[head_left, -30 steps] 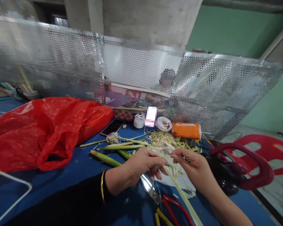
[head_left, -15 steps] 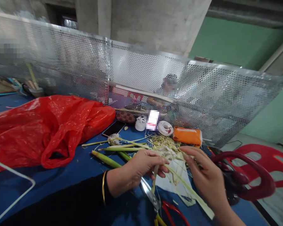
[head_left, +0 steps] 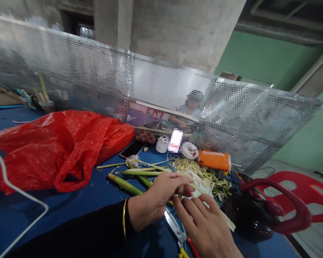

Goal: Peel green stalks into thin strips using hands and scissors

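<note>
My left hand (head_left: 168, 190) is closed, pinching a pale green leaf strip (head_left: 180, 192) between thumb and fingers. One length of the strip hangs below the pinch; another runs right, its tail (head_left: 228, 221) showing beyond my right hand. My right hand (head_left: 204, 222) is back-up just below, its index finger against the hanging length; its thumb is hidden. Under both hands lie scissors (head_left: 174, 226) with grey blades, and red and yellow handles partly covered. Green stalks (head_left: 125, 184) lie left of my left hand. Behind the hands are a white cloth (head_left: 201, 182) and a heap of plant shreds (head_left: 190, 165).
A red plastic bag (head_left: 61, 147) spreads across the left, near a bent white rod (head_left: 27, 199). At right stands a glossy black pot (head_left: 247, 215) with a maroon handle. A spool (head_left: 190, 150), lit phone (head_left: 175, 140) and orange pack (head_left: 214, 160) line the perforated metal screen (head_left: 161, 80).
My right hand drew rightward off the strip and opened, then came down and left to the length hanging below my left hand. My left hand has kept its pinch. The view has shifted slightly.
</note>
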`<state>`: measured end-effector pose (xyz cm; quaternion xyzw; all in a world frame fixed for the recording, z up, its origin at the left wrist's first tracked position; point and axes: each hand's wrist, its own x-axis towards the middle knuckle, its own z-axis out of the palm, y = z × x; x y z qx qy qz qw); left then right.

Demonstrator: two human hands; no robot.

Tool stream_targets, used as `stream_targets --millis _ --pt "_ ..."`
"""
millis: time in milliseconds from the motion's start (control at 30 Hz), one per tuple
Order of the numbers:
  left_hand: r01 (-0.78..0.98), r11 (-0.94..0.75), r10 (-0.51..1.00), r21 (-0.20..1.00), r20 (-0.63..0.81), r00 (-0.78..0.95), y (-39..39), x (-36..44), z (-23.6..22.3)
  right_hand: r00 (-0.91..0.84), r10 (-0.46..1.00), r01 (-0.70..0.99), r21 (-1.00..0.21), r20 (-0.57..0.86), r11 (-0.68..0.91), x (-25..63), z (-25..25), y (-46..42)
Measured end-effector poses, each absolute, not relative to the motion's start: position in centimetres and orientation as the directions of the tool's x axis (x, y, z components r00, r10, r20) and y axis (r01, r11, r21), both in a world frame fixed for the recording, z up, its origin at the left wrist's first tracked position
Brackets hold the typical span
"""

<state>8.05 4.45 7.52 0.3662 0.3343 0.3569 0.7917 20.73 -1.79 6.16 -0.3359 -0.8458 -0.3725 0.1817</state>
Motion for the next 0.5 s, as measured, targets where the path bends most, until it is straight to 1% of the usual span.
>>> stream_targets --millis 167,333,400,500 --pt "-0.317 0.451 0.817 0.834 -0.243 0.524 4.4 8.1 7.4 -0.6 0.413 0.775 0.369 0.686 0.513 21.5 5.1 -1.2" --pt "-0.317 0.472 0.81 0.823 -0.263 0.524 4.5 7.9 7.6 -0.561 0.45 0.8 0.316 0.695 0.51 21.3 4.8 -0.9" --pt "-0.319 0.485 0.817 0.814 -0.293 0.497 4.6 7.8 7.7 -0.476 0.49 0.846 0.228 0.73 0.482 21.0 4.4 -1.0" --pt "-0.344 0.521 0.815 0.782 -0.334 0.474 4.6 7.9 7.7 -0.254 0.554 0.919 0.018 0.793 0.394 20.6 3.4 -1.3"
